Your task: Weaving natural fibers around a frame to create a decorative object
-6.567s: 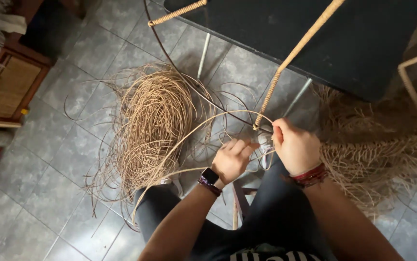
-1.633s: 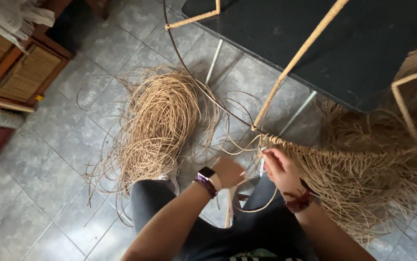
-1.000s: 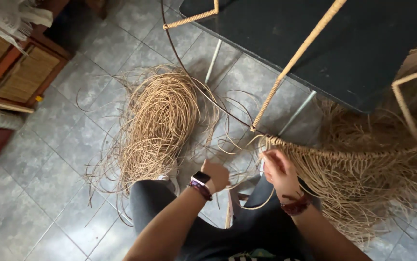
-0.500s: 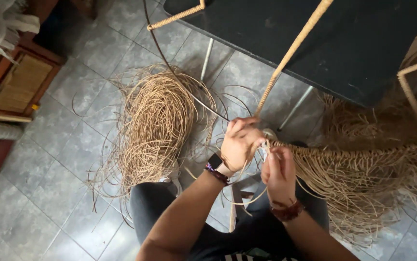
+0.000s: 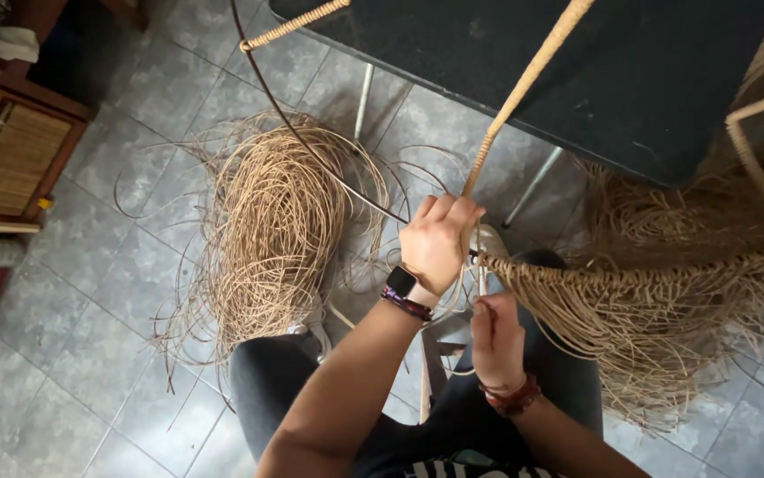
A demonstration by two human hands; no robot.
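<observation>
Fingers of the left hand [image 5: 436,241] curl closed around the wrapped frame rod [image 5: 523,85] at its lower end, where it meets the fringed woven edge [image 5: 629,281]; the right hand [image 5: 498,339], just below, pinches 1 thin cane strand [image 5: 479,285] between closed fingertips. The fringe hides the floor at right (and part of the lap). A loose cane coil [image 5: 276,226] lies on the grey tiles to the left, a black table [image 5: 629,71] above.
</observation>
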